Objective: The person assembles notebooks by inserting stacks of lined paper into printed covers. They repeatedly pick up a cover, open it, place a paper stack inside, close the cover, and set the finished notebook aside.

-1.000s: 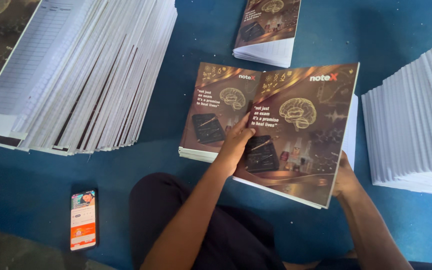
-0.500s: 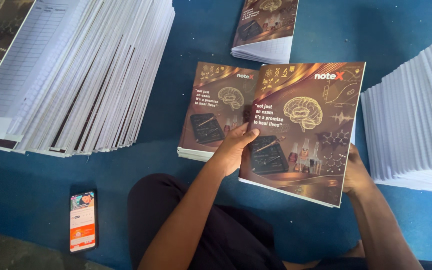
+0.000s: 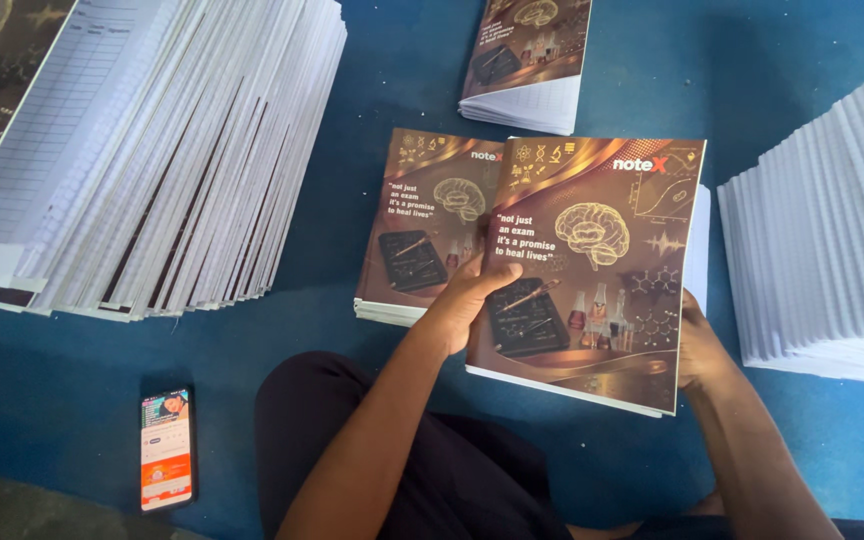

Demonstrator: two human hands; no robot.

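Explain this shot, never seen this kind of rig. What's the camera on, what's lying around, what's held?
There is no machine: a person works with bare hands, and one camera worn on the head looks down at them. The left hand rests flat on a brown-covered notebook; the right hand holds its right edge, so both keep a grip on it. Under and left of it sits a small pile of the same notebooks, with another above. Big fanned stacks of white pages lie left and right. A phone lies on the blue floor.
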